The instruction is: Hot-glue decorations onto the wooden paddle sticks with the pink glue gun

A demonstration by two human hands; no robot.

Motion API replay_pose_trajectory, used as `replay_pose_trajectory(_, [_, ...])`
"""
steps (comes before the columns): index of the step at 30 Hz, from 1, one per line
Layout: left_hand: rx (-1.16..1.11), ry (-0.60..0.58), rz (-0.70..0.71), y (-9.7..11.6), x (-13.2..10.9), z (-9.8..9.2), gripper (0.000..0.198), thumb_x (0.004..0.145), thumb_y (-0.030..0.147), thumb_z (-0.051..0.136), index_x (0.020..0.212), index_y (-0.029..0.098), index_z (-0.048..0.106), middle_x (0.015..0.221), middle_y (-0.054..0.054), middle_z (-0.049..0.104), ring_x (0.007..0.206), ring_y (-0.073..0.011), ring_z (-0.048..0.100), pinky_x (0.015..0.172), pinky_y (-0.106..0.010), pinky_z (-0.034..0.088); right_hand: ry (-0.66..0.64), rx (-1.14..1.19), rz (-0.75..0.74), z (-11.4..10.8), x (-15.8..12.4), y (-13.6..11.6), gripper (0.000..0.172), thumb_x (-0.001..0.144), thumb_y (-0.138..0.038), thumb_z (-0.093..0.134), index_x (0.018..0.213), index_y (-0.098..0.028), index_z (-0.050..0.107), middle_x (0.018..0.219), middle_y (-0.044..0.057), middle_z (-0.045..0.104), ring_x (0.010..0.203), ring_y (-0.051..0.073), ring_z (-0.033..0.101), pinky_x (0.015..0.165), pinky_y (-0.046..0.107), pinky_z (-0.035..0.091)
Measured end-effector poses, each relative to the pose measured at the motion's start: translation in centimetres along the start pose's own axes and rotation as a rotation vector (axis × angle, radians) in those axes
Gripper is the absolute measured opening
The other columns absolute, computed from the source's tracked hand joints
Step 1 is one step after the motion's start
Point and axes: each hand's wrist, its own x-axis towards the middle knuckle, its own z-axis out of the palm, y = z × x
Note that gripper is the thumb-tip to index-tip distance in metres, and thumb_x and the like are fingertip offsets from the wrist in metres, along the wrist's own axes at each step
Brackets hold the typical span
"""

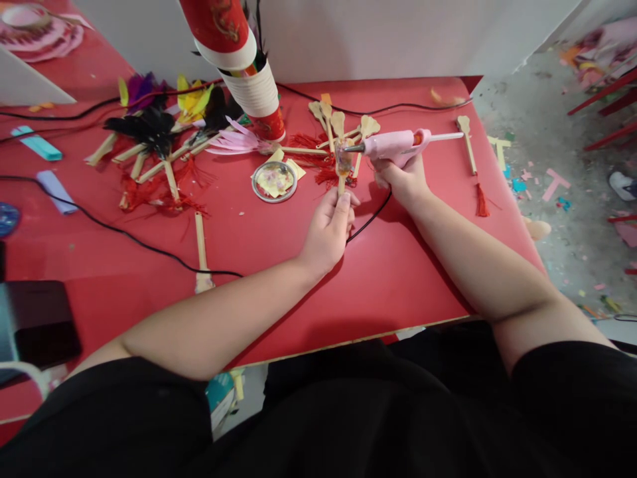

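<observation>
We log the working relation: the pale wooden stick with a flat, broad head [343, 178] stands in the left hand [333, 219], thumb and fingers clamped on its near end. Its long axis runs near to far, so the head lies on the far side of the grip. The pink plastic glue gun [393, 147] comes in from the right, the right hand [402, 178] wrapped round its handle, its axis roughly crosswise to the stick. Its slim metal nozzle [354, 149] points left and overlaps the head in view; contact we cannot tell. The left hand is nearer the stick, the right hand just beside.

Edges: a heap of pale wooden sticks with red tassels [327, 123] crowds the far side, and a round silver-rimmed dish [275, 200] sits to the left. A black cord [369, 222] passes between the wrists. We judge room to be greatest on the near side, where red tabletop [393, 279] spans between the forearms to the near edge.
</observation>
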Motion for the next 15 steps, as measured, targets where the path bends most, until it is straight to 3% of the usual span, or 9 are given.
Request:
replay_pose_trajectory(4, [0.017,-0.008,0.021,-0.2,0.0,-0.1,0.032,0.118,0.05,0.063,0.1,0.024,0.059,0.064,0.009,0.036,0.053,-0.0106,0.031,0.051,-0.021,0.032,0.035,-0.012,0.023,0.2,0.1,0.1,0.082,0.071,-0.099,0.088,0.087,-0.025,0.059,0.069,0.0,0.052,0.067,0.022,0.068,0.064,0.043,0.071])
replay_pose_trajectory(15, [-0.013,-0.005,0.031,-0.3,0.0,-0.1,0.031,0.118,0.049,0.062,0.101,0.023,0.061,0.064,0.009,0.036,0.053,-0.0104,0.03,0.051,-0.021,0.031,-0.033,-0.075,-0.007,0.0,-0.3,-1.6,0.077,0.078,-0.095,0.086,0.084,-0.023,0.058,0.077,0.005,0.061,0.084,0.026,0.075,0.077,0.044,0.074])
